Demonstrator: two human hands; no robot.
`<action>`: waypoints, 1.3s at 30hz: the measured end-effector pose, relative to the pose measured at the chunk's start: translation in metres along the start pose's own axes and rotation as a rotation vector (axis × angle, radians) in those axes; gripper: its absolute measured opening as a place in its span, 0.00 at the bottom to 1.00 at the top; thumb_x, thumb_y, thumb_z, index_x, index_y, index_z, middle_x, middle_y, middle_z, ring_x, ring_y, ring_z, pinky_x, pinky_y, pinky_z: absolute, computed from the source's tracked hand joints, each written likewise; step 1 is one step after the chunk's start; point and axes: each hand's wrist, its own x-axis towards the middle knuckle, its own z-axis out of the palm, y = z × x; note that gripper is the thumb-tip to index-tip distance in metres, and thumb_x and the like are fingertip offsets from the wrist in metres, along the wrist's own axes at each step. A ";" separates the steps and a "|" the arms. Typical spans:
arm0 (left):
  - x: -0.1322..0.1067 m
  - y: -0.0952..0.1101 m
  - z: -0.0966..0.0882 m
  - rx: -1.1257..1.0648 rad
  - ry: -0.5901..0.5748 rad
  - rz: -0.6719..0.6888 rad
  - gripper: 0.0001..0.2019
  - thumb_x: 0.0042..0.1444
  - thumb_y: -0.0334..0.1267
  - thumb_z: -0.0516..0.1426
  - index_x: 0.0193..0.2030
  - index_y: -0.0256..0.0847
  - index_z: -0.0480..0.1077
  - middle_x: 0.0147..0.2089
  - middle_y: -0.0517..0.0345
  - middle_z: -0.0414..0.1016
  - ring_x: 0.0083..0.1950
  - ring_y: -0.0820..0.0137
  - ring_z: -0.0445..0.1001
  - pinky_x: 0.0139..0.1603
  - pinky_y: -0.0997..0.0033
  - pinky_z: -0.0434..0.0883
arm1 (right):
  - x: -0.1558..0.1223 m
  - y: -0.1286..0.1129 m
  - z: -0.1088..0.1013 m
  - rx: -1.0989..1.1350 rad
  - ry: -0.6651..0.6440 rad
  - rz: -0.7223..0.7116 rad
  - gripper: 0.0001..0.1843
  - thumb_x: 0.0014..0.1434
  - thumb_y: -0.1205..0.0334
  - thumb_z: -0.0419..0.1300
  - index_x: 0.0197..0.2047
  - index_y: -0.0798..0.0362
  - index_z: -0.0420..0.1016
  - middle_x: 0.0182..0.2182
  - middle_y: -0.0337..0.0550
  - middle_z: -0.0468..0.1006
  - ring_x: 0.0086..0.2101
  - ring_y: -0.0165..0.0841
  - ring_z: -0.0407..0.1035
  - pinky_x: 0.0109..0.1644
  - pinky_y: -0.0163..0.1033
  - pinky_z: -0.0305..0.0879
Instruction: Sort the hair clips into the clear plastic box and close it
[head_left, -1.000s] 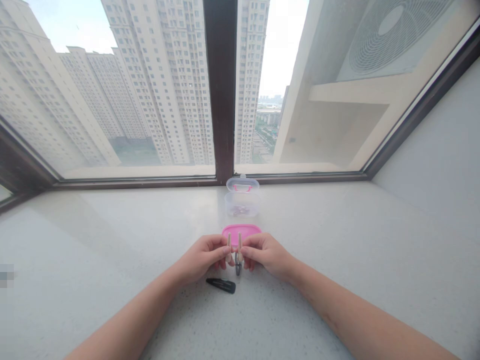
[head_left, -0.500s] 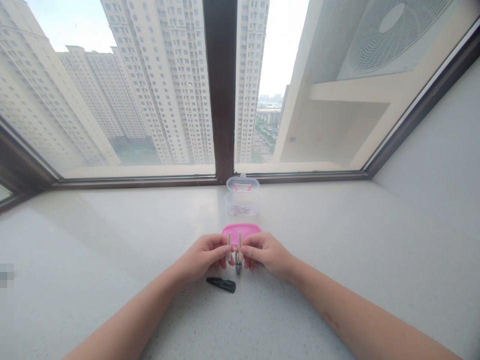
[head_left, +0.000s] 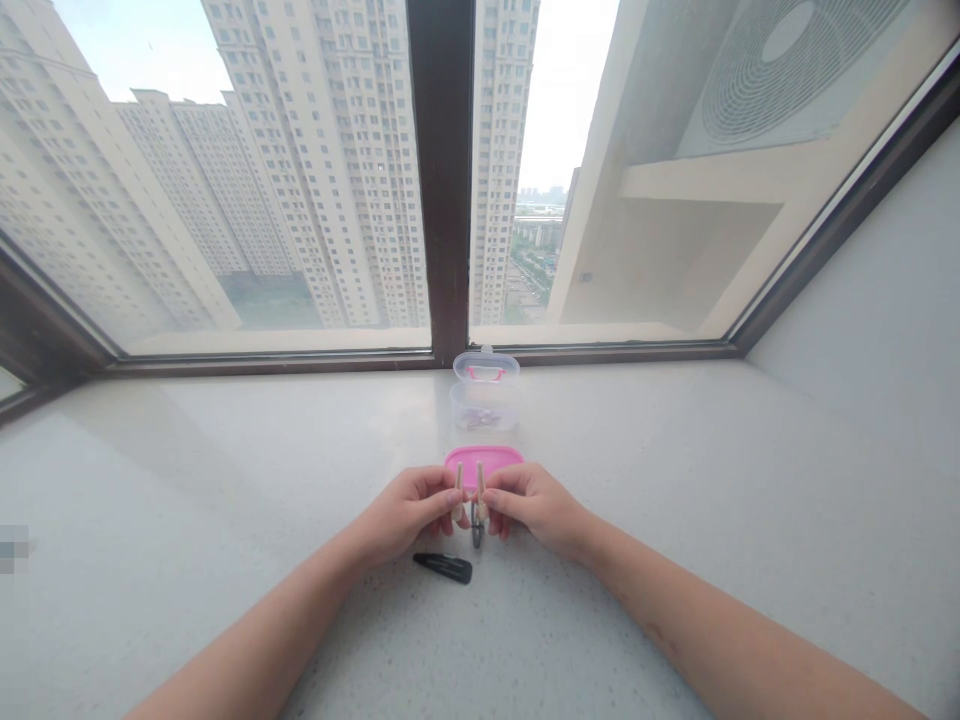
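My left hand [head_left: 421,508] pinches a slim cream hair clip [head_left: 459,482], held upright. A similar cream hair clip [head_left: 480,480] stands upright in the closed fingers of my right hand [head_left: 531,502]. The two clips are side by side with a narrow gap between them; fingertips hide parts of both. Below and between the hands is a dark snap hair clip [head_left: 477,532], its upper end partly covered. Nearer to me, a black snap hair clip [head_left: 444,568] lies on the pale speckled sill [head_left: 480,650].
A pink oval tray [head_left: 484,459] sits just behind my hands. Beyond it stands a clear plastic box [head_left: 459,408] with its lid [head_left: 486,357] raised and small purplish items inside. A brown window frame [head_left: 442,200] bounds the far edge, and a white wall [head_left: 877,290] the right.
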 end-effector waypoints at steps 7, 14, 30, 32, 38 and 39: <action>0.000 0.001 -0.001 0.005 0.005 0.009 0.15 0.57 0.48 0.57 0.34 0.35 0.69 0.31 0.55 0.74 0.29 0.74 0.68 0.31 0.74 0.62 | 0.000 0.000 0.000 0.003 -0.006 -0.002 0.15 0.55 0.53 0.63 0.30 0.59 0.75 0.20 0.39 0.72 0.21 0.28 0.68 0.25 0.33 0.64; 0.003 -0.002 -0.005 -0.025 0.032 0.058 0.14 0.57 0.47 0.57 0.32 0.35 0.68 0.30 0.55 0.75 0.28 0.75 0.67 0.29 0.75 0.62 | 0.001 0.001 0.000 0.000 0.001 -0.004 0.15 0.55 0.53 0.63 0.30 0.59 0.75 0.20 0.39 0.73 0.22 0.28 0.68 0.25 0.32 0.64; 0.014 -0.017 -0.014 -0.094 0.099 0.085 0.13 0.55 0.45 0.59 0.30 0.34 0.70 0.29 0.55 0.75 0.27 0.76 0.67 0.31 0.76 0.62 | 0.001 0.001 0.001 -0.034 0.006 -0.013 0.16 0.54 0.52 0.63 0.28 0.58 0.74 0.18 0.40 0.73 0.20 0.28 0.67 0.24 0.33 0.63; 0.014 -0.017 -0.014 -0.088 0.093 0.091 0.13 0.55 0.45 0.59 0.30 0.34 0.70 0.28 0.56 0.75 0.27 0.76 0.67 0.30 0.76 0.62 | 0.001 0.001 0.001 -0.035 -0.003 -0.027 0.15 0.54 0.53 0.63 0.27 0.58 0.74 0.18 0.40 0.73 0.20 0.28 0.67 0.24 0.33 0.64; 0.014 -0.014 -0.013 -0.073 0.094 0.085 0.14 0.55 0.46 0.59 0.29 0.34 0.70 0.28 0.56 0.75 0.26 0.76 0.67 0.29 0.76 0.62 | 0.000 0.001 0.002 -0.020 0.000 -0.026 0.14 0.55 0.54 0.63 0.29 0.58 0.74 0.20 0.40 0.74 0.21 0.27 0.68 0.25 0.32 0.65; 0.013 -0.014 -0.012 -0.066 0.094 0.082 0.14 0.55 0.46 0.59 0.29 0.35 0.69 0.28 0.55 0.75 0.26 0.76 0.67 0.29 0.76 0.62 | 0.000 0.001 0.002 -0.019 0.004 -0.018 0.14 0.55 0.54 0.63 0.29 0.58 0.74 0.20 0.39 0.74 0.21 0.27 0.68 0.25 0.32 0.65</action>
